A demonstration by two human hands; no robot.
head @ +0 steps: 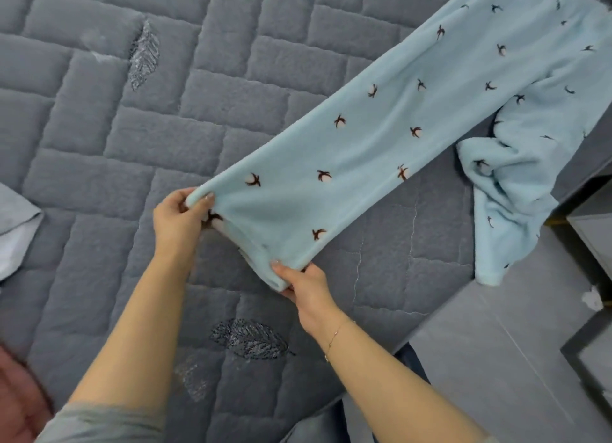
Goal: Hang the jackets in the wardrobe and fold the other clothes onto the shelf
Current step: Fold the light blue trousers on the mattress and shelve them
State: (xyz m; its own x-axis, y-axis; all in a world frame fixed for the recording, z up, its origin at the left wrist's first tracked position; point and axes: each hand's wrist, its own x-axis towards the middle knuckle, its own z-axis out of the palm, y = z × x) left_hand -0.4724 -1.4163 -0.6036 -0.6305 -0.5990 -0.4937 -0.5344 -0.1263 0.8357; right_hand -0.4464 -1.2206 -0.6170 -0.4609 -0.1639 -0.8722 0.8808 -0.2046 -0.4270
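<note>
She has the pale blue fleece trousers [381,118] stretched across the quilted bed [99,144], left hand [180,219] and right hand [303,282] each pinching a corner of one leg's hem. The other leg spills over the bed's right edge, and I'd guess its weight could drag the fold crooked.

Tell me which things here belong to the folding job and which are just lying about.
In the job: light blue fleece pyjama trousers, left hand, right hand.
Lying about: grey quilted bedspread, grey cloth, pink fabric.
</note>
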